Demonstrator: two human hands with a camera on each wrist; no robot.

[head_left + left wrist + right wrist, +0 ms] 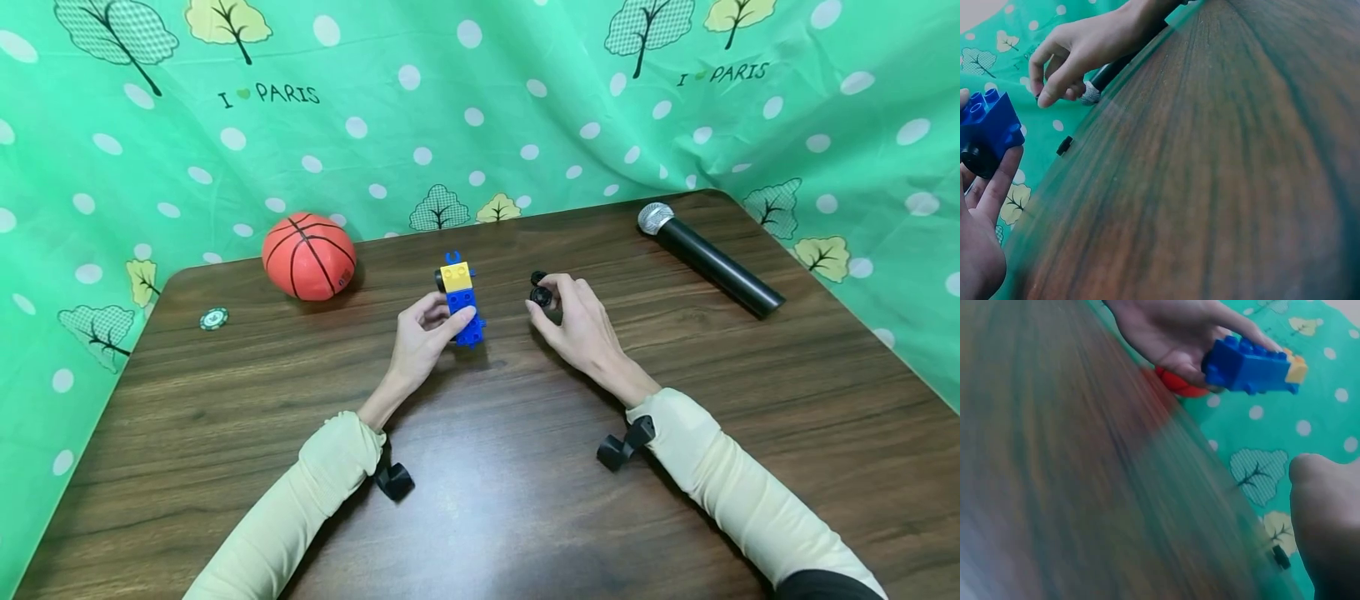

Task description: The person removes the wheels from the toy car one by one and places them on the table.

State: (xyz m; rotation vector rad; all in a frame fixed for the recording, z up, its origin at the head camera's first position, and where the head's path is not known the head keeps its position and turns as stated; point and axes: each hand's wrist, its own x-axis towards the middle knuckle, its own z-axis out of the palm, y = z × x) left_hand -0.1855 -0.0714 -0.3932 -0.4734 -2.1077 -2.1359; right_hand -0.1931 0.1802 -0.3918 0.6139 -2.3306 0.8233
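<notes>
My left hand (pixel 420 340) grips a toy vehicle of blue and yellow building blocks (pixel 464 310), thumb across the studded top. Black wheels sit along its left side, one by the yellow block (pixel 457 277); the side facing right shows bare blue pegs. In the left wrist view a black wheel (pixel 980 161) shows under the blue block. To the right, my right hand (pixel 583 325) pinches a small black wheel (pixel 541 296) between thumb and fingers, apart from the vehicle. Just beyond it, a second black wheel (pixel 537 277) lies on the table.
A red toy basketball (pixel 309 257) stands at the back left of the wooden table (pixel 480 467). Left of it lies a green-and-white poker chip (pixel 213 318). A black microphone (pixel 712 260) lies at the back right. Behind the table hangs a green dotted cloth (pixel 420 117).
</notes>
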